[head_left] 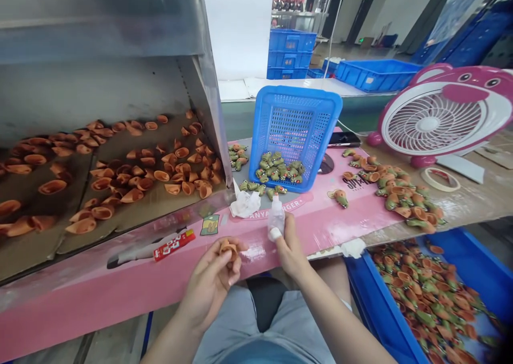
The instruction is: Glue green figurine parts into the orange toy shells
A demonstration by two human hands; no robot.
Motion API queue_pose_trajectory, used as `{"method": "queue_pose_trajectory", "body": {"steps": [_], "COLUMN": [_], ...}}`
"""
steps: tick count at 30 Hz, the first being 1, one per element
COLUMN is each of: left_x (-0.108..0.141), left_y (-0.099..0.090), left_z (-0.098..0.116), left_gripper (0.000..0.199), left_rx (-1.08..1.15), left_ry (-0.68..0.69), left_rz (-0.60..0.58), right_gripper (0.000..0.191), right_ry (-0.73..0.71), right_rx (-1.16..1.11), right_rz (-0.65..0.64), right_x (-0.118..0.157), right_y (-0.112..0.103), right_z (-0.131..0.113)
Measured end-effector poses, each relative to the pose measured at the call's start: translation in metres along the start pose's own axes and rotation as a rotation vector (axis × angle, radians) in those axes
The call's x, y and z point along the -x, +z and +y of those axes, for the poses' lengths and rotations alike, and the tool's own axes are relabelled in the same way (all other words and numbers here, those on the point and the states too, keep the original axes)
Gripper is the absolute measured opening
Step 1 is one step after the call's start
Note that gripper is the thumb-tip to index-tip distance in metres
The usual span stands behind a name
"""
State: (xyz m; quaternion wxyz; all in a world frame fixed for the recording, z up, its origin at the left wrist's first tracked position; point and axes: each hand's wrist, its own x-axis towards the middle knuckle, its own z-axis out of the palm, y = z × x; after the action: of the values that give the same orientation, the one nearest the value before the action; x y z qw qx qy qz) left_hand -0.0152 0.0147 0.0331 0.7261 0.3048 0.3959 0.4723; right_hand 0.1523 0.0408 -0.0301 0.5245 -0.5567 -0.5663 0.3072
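My left hand (214, 273) is closed around a small orange cone-shaped piece (228, 248), held above the front edge of the pink mat. In my right hand (290, 246) is a clear squeeze bottle (276, 217), upright over the mat with its narrow tip upward. A white wrap covers one finger of that hand. Behind the bottle, a blue perforated basket (259, 134) stands tilted with small green figures (276, 167) in its lower part. A crumpled white tissue (245, 202) lies left of the bottle, close to a few more green figures.
A metal-walled box (208, 86) at left holds many orange cones (132, 177). At right are a pile of joined green-and-orange pieces (404, 193), a tape roll (440, 179) and a pink fan (436, 113). A blue crate (489, 257) full of pieces sits lower right. A red-wrapped packet (174, 245) lies left.
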Motion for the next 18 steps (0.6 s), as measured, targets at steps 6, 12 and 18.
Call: {"method": "queue_pose_trajectory", "body": {"steps": [6, 12, 18], "left_x": [0.012, 0.016, 0.021], "left_y": [0.005, 0.012, 0.012], "left_z": [-0.007, -0.019, -0.035], "left_gripper": [0.012, 0.021, 0.016], "left_rx": [-0.145, -0.290, -0.338], "left_ry": [-0.030, -0.063, -0.044], "left_rz": [-0.012, -0.085, -0.032], "right_gripper": [0.029, 0.025, 0.036], "right_ry": [0.004, -0.081, -0.066], "right_rx": [-0.235, -0.123, -0.236], "right_rz": [0.053, 0.168, 0.281], "right_x": [0.026, 0.051, 0.079], "right_y": [-0.031, -0.061, -0.070], "right_z": [-0.018, -0.035, -0.048]}}
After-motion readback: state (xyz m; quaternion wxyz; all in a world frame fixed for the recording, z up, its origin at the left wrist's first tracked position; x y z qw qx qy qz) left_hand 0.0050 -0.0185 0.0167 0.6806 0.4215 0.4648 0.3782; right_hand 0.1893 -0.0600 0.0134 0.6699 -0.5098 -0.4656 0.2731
